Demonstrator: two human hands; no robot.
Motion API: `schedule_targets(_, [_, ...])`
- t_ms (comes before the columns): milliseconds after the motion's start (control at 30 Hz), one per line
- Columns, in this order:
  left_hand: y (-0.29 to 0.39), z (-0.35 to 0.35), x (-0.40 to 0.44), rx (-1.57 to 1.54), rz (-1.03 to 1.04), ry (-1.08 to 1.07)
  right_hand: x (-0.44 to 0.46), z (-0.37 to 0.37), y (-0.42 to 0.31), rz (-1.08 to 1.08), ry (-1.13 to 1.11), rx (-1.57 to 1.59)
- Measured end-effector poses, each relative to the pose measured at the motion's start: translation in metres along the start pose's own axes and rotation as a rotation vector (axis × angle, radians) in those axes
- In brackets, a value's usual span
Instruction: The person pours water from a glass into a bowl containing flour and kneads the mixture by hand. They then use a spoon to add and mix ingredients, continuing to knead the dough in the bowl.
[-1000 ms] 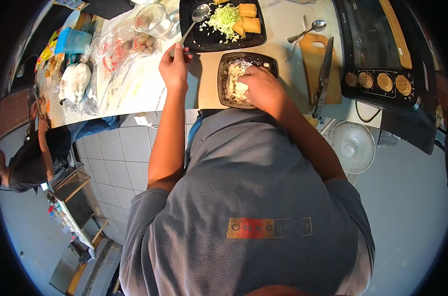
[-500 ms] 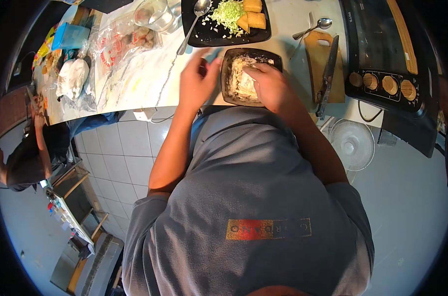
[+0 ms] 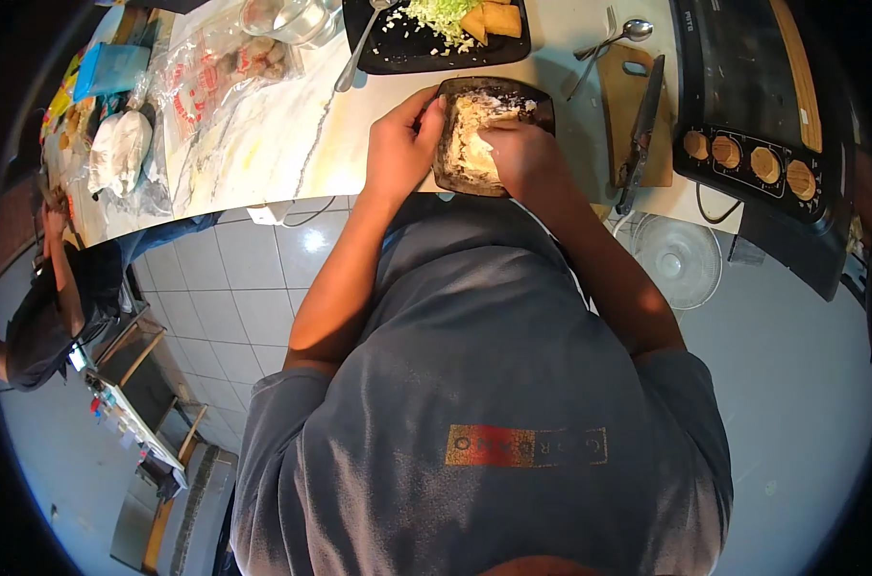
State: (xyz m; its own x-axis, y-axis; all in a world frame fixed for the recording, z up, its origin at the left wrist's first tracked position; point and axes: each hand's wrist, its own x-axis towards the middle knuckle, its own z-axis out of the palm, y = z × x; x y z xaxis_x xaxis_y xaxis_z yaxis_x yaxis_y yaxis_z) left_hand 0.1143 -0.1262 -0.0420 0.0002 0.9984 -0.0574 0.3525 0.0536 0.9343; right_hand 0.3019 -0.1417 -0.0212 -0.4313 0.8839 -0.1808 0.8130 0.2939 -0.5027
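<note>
1. Well left of the dark bowl point(image 3: 544, 94), we see a blue box point(image 3: 111, 70), a pale bag point(image 3: 119, 152) and a printed clear bag point(image 3: 198, 101) with lumps inside; we cannot tell whether its contents have been used.
2. Beyond the bowl and slightly left, we find a black plate point(image 3: 417, 63) with chopped pale-green vegetable point(image 3: 446, 21) and golden-brown pieces point(image 3: 501, 19). We judge the chopping done; none of the golden pieces looks worked on yet.
3. At the bowl's left edge, we see the left hand point(image 3: 403, 144) closed, thumb and fingers seemingly pinching the rim.
4. Inside the bowl lies a pale, lumpy mixture point(image 3: 470, 125), with loose white patches near the far wall. We judge the mixing well begun but unfinished, as it looks uneven.
5. Over the bowl's right part, the right hand point(image 3: 522, 158) has its fingertips bent down into the mixture; we cannot tell whether they grasp any.
6. Right of the bowl, we see a knife point(image 3: 643, 130) lying unheld on a wooden board point(image 3: 619, 125), which fits cutting that is finished.
</note>
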Motion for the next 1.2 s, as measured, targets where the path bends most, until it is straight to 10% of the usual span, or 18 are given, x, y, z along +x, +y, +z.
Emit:
schedule_targets(300, [-0.004, -0.003, 0.005, 0.034, -0.001, -0.054, 0.012, 0.009, -0.008, -0.12, 0.382, 0.201])
schedule_targets(567, [0.001, 0.005, 0.004, 0.183, 0.148, 0.045, 0.003, -0.01, -0.002, -0.296, -0.08, 0.117])
schedule_targets(867, [0.006, 0.006, 0.006, 0.194, 0.195, 0.045, -0.003, -0.023, -0.007, 0.13, 0.253, 0.202])
schedule_targets(1200, [0.006, 0.013, 0.004, 0.211, 0.22, 0.083, 0.0, 0.022, -0.009, 0.132, 0.261, -0.142])
